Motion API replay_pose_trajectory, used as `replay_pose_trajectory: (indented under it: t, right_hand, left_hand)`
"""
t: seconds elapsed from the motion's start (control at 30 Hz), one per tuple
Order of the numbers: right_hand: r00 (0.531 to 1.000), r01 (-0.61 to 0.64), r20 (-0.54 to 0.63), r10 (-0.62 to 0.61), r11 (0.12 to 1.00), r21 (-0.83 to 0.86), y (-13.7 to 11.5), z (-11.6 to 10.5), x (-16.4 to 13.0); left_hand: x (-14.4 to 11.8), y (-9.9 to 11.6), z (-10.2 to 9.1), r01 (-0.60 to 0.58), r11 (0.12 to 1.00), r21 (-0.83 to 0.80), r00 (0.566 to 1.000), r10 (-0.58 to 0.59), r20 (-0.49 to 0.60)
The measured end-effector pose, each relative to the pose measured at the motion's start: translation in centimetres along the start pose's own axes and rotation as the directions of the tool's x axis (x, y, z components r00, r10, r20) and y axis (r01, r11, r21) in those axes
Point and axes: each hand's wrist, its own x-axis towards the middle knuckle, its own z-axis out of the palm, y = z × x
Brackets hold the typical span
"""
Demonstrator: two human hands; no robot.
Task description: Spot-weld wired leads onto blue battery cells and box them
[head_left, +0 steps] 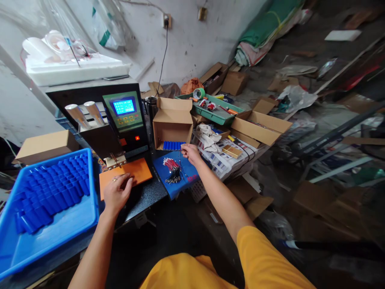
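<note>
Dark tabletop (147,196) in a cluttered room: blue tray (90,216), machine (120,116), open box (173,120). Left hand (117,192) rests flat, released, on orange board (138,170); right hand (191,154) pinches a wire (181,154).

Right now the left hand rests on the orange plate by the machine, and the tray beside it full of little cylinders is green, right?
Not quite. The left hand does rest on the orange plate, but the tray of cylinders is blue, as the head view shows.
</note>
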Motion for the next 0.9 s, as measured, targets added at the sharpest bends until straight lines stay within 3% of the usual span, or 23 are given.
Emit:
replay_pose_trajectory:
  t: [0.2, 0.33, 0.47, 0.63, 0.77, 0.9]
  right_hand:
    - [0.99, 0.141, -0.01, -0.141, 0.99, -0.009, -2.1, 1.3, -0.6]
    - [0.984, 0.156, 0.084, -0.158, 0.987, 0.037, -3.1, 3.2, -1.9]
    - [0.958, 0.084, 0.257, -0.126, 0.982, 0.17, -3.4, 6.2, -4.0]
    - [0.902, -0.047, 0.424, -0.079, 0.959, 0.279, -2.6, 10.3, -6.1]
    - [0.879, -0.104, 0.474, -0.052, 0.949, 0.298, -1.5, 12.4, -6.8]
    - [0.869, -0.134, 0.493, -0.038, 0.941, 0.31, -0.9, 13.5, -7.1]
  left_hand:
    - [-0.1, -0.2, 0.0, 0.162, 0.975, -0.153, 0.986, -0.155, 0.052]
    - [0.6, 2.3, -0.2, 0.26, 0.912, -0.319, 0.963, -0.269, 0.015]
    - [1.8, 5.7, 0.5, 0.322, 0.819, -0.474, 0.944, -0.313, 0.101]
    - [3.1, 7.6, 1.4, 0.447, 0.554, -0.702, 0.89, -0.35, 0.29]
    - [2.8, 7.4, 1.0, 0.548, 0.362, -0.754, 0.827, -0.368, 0.425]
    - [2.2, 7.0, 0.3, 0.587, 0.165, -0.793, 0.765, -0.434, 0.476]
